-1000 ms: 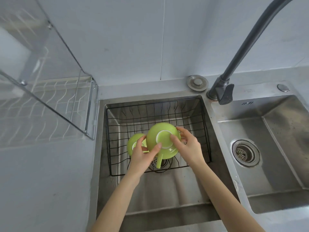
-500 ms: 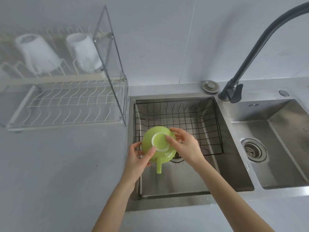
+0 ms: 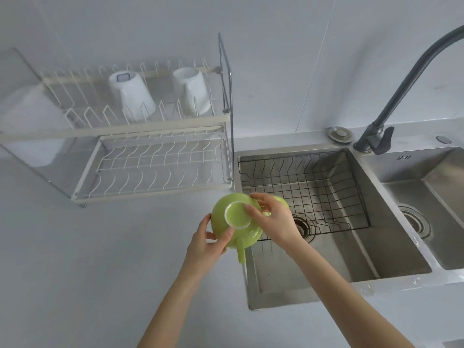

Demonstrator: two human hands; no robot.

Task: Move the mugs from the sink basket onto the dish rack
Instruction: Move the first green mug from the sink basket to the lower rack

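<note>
1. Head view: I have the green mug [image 3: 236,219] upside down in both hands, base ring facing up at me, handle pointing down toward me. It now sits over the sink's left rim, half above the counter [image 3: 100,272]; half a second ago it was lower in the picture, over the basin itself, and a second ago it was down over the basket.
2. My left hand [image 3: 204,243] is clamped on the mug's lower left side, thumb pressed up near the base ring, fingers wrapped beneath.
3. My right hand [image 3: 275,219] is closed on the mug's right side, fingertips lying across the base ring and upper edge.
4. A second green mug [image 3: 282,200] peeks out just behind my right hand; most of it is hidden, so I cannot tell how it lies.
5. The sink basket [image 3: 308,182], black wire, sits in the left basin to the right of the mug, its visible floor bare.
6. The dish rack [image 3: 150,159] stands on the counter up and left of the mug, well apart, more fully in sight than before. Two white mugs [image 3: 133,96] stand inverted on its upper tier; the lower tier's wires show nothing on them.
7. The dark faucet [image 3: 374,139] rises far right of the mug, behind the basins.
</note>
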